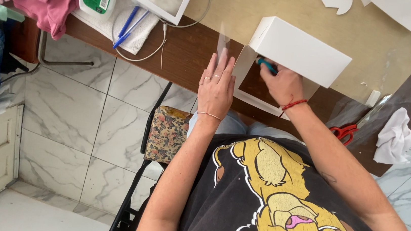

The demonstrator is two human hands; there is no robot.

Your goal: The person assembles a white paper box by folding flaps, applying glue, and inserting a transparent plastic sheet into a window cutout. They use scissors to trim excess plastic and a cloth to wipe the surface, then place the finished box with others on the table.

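**Operator:** From the head camera I see my left hand (215,87) laid flat, fingers straight and together, gripping nothing. It presses on a clear plastic sheet (223,42) at the edge of the brown table (186,52). The sheet is hard to make out; only its glare shows.

**Observer:** And the other one?

**Operator:** My right hand (282,84) is curled around a teal-handled tool (267,65), held inside the window flap of the white cardboard box (299,50). I can't tell whether it is a glue stick or a cutter; the tip is hidden by the box.

**Observer:** Where does the box sit?

**Operator:** On the table near its edge, touching my right hand, just beside the left. I'd judge the flap could buckle if I lean on it, since nothing braces the box itself.

**Observer:** Other risks?

**Operator:** The sheet may slide under a flat palm, because it overhangs the edge. The red scissors (342,131) lie by my right forearm, near the edge too; a sweep of the elbow could knock them off. The white cloth (394,138) beside them might go with them.
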